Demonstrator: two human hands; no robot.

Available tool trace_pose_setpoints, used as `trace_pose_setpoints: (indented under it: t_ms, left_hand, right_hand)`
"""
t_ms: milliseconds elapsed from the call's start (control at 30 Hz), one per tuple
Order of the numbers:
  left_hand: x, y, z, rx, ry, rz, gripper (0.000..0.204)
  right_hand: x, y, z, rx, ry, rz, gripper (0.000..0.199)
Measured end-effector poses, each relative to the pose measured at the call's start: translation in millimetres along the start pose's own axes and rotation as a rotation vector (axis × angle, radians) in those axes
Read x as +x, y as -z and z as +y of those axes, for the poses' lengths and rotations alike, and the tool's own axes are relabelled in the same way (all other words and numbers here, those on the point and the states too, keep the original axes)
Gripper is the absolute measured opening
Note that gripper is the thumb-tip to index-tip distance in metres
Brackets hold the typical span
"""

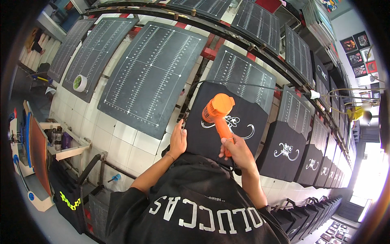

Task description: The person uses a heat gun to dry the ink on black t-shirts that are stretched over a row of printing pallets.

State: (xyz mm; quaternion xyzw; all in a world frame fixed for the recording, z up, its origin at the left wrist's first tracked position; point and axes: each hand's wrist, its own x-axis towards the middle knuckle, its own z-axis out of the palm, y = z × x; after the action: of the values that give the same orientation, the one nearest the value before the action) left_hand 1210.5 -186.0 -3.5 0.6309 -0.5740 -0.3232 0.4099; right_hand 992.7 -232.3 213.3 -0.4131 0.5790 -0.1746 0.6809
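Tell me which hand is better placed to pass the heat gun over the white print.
Right. The right hand already grips the orange heat gun, nozzle over the white print on the black shirt. The left hand lies flat on the shirt's left edge.

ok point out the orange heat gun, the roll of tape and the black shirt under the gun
orange heat gun [218, 106], head view, on its round orange body
roll of tape [80, 83], head view, on its pale outer ring
black shirt [248, 116], head view, on bare black cloth right of the gun
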Motion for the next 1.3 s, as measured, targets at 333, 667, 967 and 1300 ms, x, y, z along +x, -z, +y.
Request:
trace_pose_setpoints:
  t_ms: [333, 667, 967, 1300]
  left_hand:
    - [12.4, 24.6, 23.6, -0.072, 0.076, 0.190, 0.024]
    - [35.9, 51.4, 75.0, -0.288, -0.011, 0.118, 0.028]
    - [212.2, 13.9, 78.8, -0.327, -0.082, -0.051, 0.026]
    - [256.2, -98.0, 81.1, 0.234, -0.465, -0.589, 0.044]
  right_hand:
    - [-5.6, 1.2, 0.9, -0.008, -0.026, -0.023, 0.031]
    - [-11.3, -6.5, 7.7, -0.011, 0.016, 0.024, 0.029]
    - [-30.9, 6.7, 15.0, 0.091, -0.011, 0.005, 0.033]
    - [-89.3, 55.9, 70.5, 0.192, 0.107, 0.412, 0.037]
